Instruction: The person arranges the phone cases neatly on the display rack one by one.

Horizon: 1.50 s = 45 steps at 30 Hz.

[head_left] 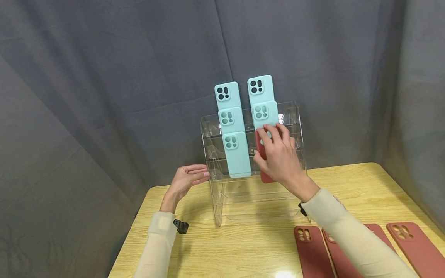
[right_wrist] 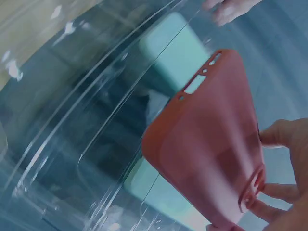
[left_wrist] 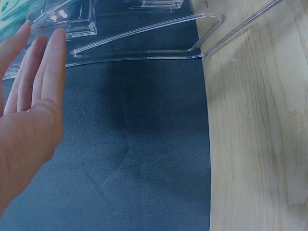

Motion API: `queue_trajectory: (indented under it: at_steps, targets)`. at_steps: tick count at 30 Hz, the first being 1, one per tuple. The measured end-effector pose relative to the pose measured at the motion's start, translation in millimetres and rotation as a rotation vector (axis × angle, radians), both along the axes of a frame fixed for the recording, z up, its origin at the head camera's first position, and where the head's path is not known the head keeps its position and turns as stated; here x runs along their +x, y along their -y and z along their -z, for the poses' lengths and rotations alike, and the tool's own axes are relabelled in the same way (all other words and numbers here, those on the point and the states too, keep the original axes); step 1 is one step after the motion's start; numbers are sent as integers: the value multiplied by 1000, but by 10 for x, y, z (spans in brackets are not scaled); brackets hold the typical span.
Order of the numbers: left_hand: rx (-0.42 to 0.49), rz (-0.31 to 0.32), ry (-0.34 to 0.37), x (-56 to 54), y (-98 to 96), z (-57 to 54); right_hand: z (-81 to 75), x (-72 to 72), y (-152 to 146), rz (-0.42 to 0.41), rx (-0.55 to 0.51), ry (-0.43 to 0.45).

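My right hand (head_left: 281, 156) grips a red phone case (right_wrist: 207, 134) by its camera end, fingers and thumb on its edges. In the head view this case overlaps the front right of a clear acrylic stand (head_left: 217, 193), below two mint phone cases (head_left: 265, 112). Three more mint cases (head_left: 238, 154) stand in a stepped column to the left. My left hand (head_left: 189, 178) has its fingers extended, the tips right at the stand's left side. In the left wrist view, the left hand's fingers (left_wrist: 53, 72) are straight beside the clear plastic.
Several red phone cases (head_left: 313, 251) lie on the wooden table (head_left: 243, 243) at the front right, partly covered by my right sleeve (head_left: 351, 231). A dark grey curtain (head_left: 139, 77) hangs close behind the stand and along both sides.
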State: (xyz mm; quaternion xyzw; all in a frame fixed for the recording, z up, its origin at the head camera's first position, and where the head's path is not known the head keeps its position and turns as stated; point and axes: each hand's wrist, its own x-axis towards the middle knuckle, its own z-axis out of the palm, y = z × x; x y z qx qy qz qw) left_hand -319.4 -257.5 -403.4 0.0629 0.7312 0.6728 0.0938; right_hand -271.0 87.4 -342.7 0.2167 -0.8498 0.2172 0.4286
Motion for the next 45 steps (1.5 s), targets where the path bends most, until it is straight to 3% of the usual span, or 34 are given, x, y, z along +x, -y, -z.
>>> queue_trajectory:
  at_steps: [5, 11, 16, 25, 45]
  targets:
    - [8, -10, -6, -5, -1, -10, -28, -202, -21, 36, 8, -61]
    - [1, -15, 1, 6, -6, -6, 61, -419, 0, 63, 9, -103]
    - [-1, -11, -4, 5, -5, 14, 147, -517, 24, 75, 19, -121]
    - [-3, -10, -9, 13, -12, 38, 303, -566, 66, 105, 28, -130]
    - [-11, -16, -7, 48, -20, -25, 459, -530, 125, 147, 41, -68]
